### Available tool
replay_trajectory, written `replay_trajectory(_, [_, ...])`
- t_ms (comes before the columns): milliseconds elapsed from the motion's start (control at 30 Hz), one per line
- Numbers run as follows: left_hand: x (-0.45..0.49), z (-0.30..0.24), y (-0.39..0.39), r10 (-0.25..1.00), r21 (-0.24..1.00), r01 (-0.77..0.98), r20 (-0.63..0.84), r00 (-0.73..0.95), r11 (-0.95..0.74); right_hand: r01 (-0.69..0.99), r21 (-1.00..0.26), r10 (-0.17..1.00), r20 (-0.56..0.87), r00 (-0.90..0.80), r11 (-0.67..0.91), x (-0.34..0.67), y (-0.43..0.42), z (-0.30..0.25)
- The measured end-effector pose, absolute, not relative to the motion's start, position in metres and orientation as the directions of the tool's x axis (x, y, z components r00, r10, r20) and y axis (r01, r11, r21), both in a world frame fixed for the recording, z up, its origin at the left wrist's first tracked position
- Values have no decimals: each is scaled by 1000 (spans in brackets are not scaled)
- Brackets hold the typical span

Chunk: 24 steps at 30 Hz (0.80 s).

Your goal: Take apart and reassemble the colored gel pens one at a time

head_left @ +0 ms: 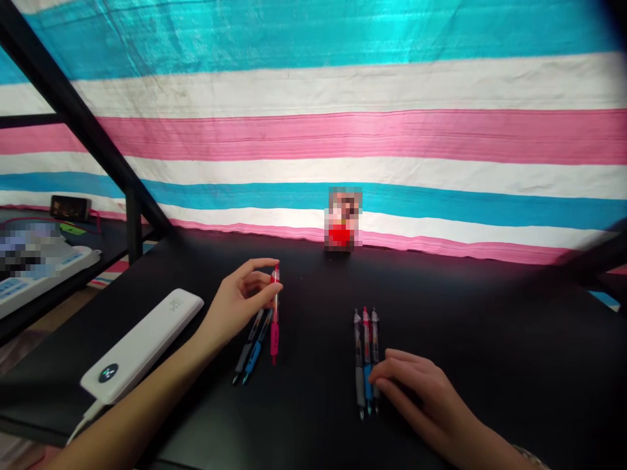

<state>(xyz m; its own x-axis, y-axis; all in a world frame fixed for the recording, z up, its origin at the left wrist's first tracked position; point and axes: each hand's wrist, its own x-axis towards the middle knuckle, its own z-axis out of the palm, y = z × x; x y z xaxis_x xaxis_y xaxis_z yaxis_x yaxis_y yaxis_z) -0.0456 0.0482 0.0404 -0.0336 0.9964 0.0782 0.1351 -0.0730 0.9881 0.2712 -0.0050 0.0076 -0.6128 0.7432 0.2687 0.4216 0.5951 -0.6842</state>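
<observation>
My left hand pinches a click pen with a pink grip and holds it nearly upright in view, its index finger on the red button at the top end. Just left of it, a grey-grip pen and a blue-grip pen lie side by side on the table. To the right, three pens lie in a row: a grey one, one with a red top and blue grip, and another grey one. My right hand has its fingertips closed at the rightmost grey pen's grip, partly hiding it.
A white power bank with a cable plugged in lies left on the black table. Near the back edge stands a small blurred red item. A power strip and phone sit beyond the black frame. A striped sheet hangs behind.
</observation>
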Motion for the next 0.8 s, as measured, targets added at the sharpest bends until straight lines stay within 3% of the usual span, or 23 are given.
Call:
replay_trajectory(133, [-46, 31, 50, 988, 810, 565, 132, 85, -157, 415, -681, 733, 269, -625, 603, 271, -3, 6])
replay_trajectory(233, [-44, 24, 48, 969, 615, 749, 162, 185, -246, 414, -677, 729, 271, -629, 608, 271, -2, 4])
replay_trajectory(500, [-41, 17, 50, 940, 442, 830, 187, 286, -340, 407, -680, 728, 280, -625, 610, 271, -2, 5])
replay_trajectory(800, [-40, 9, 48, 919, 349, 855, 235, 317, -384, 406, -660, 722, 310, -619, 632, 271, -1, 4])
